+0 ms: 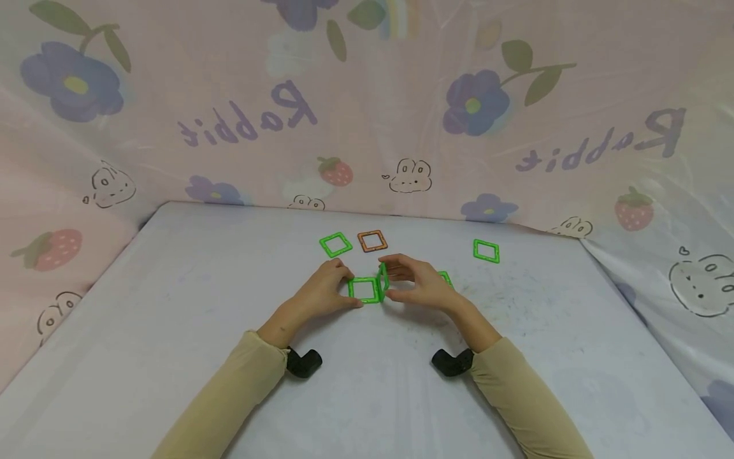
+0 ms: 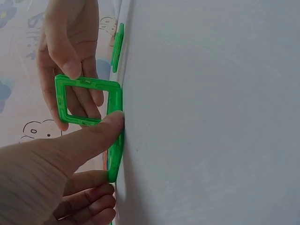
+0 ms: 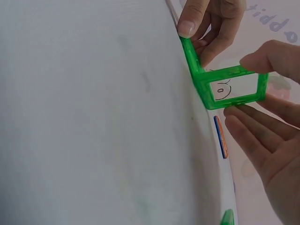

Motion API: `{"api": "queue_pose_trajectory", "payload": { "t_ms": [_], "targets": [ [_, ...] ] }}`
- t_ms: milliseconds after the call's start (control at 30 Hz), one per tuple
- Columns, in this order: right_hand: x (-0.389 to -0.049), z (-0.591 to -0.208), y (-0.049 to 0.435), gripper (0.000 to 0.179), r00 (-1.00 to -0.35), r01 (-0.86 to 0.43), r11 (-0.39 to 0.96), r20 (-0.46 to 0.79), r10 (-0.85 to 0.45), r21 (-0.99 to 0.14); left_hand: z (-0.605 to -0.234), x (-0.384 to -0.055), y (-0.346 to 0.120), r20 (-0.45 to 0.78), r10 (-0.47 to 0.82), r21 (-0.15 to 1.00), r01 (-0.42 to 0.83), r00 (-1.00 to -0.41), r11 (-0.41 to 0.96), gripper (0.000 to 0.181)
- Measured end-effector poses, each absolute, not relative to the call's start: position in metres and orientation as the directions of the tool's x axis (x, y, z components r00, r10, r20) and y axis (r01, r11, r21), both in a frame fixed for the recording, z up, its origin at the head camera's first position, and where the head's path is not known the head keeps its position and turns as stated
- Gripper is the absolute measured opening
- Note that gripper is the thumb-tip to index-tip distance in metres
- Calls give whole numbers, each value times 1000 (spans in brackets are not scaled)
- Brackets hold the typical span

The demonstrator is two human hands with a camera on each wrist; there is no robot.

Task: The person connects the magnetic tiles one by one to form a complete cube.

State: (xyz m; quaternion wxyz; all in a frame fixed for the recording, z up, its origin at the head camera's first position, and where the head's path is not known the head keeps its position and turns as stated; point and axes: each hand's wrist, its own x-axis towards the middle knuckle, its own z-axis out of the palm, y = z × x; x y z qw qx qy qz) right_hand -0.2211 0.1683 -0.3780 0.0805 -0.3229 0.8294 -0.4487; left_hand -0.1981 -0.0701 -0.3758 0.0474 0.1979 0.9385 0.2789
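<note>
My left hand (image 1: pixel 323 287) pinches a flat green square frame tile (image 1: pixel 363 301) between thumb and fingers, as the left wrist view shows. A second green square frame tile (image 1: pixel 383 282) stands upright along the flat one's right edge, touching it. My right hand (image 1: pixel 421 280) holds this upright tile by its opposite edges between thumb and fingers, seen well in the right wrist view, where the upright tile (image 3: pixel 234 72) meets the flat tile (image 3: pixel 191 54) at a corner. Another green tile (image 1: pixel 445 278) lies just behind my right hand, partly hidden by it.
Farther back on the white table (image 1: pixel 201 268) lie a green square frame (image 1: pixel 327 251) and an orange one (image 1: pixel 364 242) side by side. One more green frame (image 1: pixel 487 258) lies off to the right. A patterned cloth (image 1: pixel 373 127) hangs behind the table.
</note>
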Motion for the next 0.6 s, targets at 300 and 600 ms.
{"api": "queue_pose_trajectory", "payload": {
  "t_ms": [300,600],
  "targets": [
    [-219,-375,163,52,-787,-455,409,143,-601,-791,-372,-193,-69,9,382,518,331,-924,789,51],
    [-218,-374,161,52,-771,-482,403,158,-617,-778,-369,-188,-67,6,364,485,321,-932,814,52]
  ]
}}
